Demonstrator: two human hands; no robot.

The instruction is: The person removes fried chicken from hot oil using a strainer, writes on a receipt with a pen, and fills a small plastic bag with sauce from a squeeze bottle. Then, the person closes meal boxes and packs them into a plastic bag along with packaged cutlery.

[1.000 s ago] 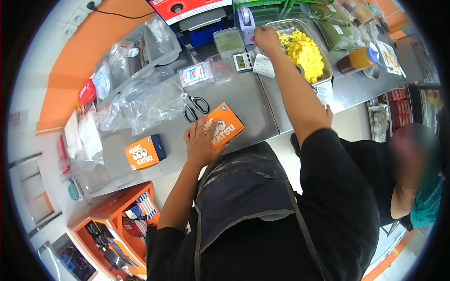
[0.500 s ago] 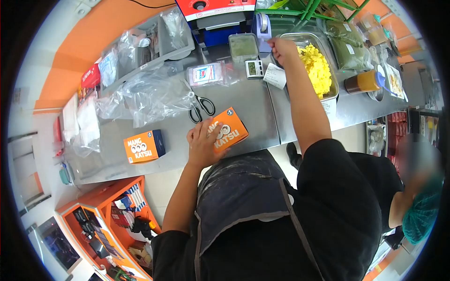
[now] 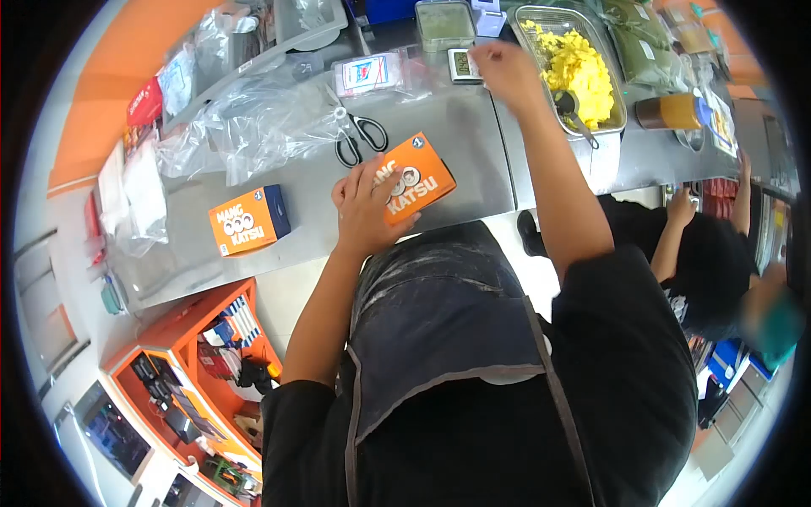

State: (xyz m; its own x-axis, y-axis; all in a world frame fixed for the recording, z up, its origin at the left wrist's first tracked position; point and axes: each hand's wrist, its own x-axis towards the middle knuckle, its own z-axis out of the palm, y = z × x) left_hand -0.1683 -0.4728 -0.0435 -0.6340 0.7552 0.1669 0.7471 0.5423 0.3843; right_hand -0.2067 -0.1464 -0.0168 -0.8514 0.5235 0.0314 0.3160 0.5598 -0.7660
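Observation:
My left hand grips an orange "Mang Katsu" box near the table's front edge, fingers over its left side and thumb along the front. Raised over the far side of the table, my right hand has its fingers pinched together by the small white digital timer. Whatever is between those fingertips is too small to make out. Behind the right hand stands a pale purple tape dispenser, partly out of frame. A second orange box with a dark blue side sits to the left.
Black-handled scissors and clear plastic bags lie beyond the boxes. A metal tray of yellow food with a dark scoop stands right, near a sauce bottle. Another person is at the right.
My right hand has come away from the tape dispenser toward me and the box. My left hand stays on the box. The view has tipped downward, and the other person has shifted, arms now showing.

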